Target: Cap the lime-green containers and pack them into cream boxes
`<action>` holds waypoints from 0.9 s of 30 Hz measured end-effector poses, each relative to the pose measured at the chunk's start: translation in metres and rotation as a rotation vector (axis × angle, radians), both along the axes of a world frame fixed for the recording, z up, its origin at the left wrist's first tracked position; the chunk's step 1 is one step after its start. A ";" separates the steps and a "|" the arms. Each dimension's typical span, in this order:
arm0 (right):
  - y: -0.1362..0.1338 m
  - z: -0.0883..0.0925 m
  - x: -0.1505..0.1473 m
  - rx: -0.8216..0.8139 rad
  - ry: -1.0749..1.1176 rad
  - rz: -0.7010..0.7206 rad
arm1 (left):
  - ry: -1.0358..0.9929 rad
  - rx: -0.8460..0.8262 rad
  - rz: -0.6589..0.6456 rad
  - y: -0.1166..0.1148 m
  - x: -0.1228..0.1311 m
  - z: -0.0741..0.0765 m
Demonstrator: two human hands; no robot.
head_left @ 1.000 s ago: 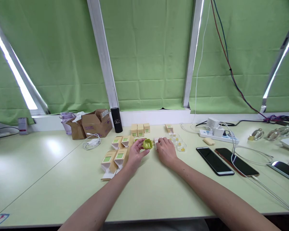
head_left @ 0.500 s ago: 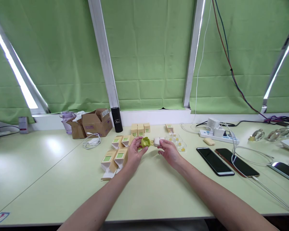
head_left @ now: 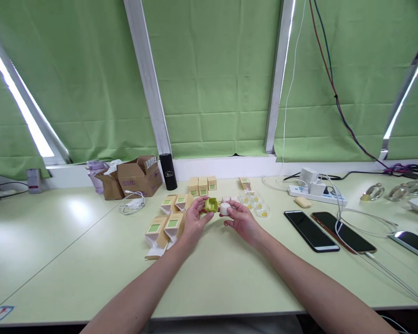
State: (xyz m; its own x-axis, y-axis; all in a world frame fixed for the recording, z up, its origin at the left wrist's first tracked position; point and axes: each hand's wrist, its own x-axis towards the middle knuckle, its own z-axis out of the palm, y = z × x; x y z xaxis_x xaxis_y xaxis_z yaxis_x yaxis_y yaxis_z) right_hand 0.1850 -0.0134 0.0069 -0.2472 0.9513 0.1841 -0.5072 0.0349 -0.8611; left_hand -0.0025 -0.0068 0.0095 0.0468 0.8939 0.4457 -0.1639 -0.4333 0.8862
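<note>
My left hand (head_left: 194, 222) holds a small yellow-green hollow case (head_left: 212, 205), its open side turned toward my right hand. Between the thumb and fingers of my right hand (head_left: 245, 223) is a small white rounded block (head_left: 225, 209), just right of the green case and apart from it. Clear plastic domes with yellow centres (head_left: 263, 211) lie just beyond my right hand. Left of my left hand stand open tan cartons with green labels (head_left: 155, 229). Small whitish pieces behind my right fingertips are mostly hidden.
Several closed tan boxes (head_left: 203, 185) stand farther back. At the left are a brown cardboard box (head_left: 139, 178), a black bottle (head_left: 168, 171) and a white cable (head_left: 134, 204). Phones (head_left: 311, 231), a power strip (head_left: 329, 198) and loose cables spread across the right side.
My right hand has moved slightly left, and the white block in it is turned and nearer the green case. The left hand stays nearly in place.
</note>
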 end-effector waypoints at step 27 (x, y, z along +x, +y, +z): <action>0.007 0.005 0.002 0.013 -0.071 -0.208 | 0.248 0.117 0.165 0.001 0.000 -0.006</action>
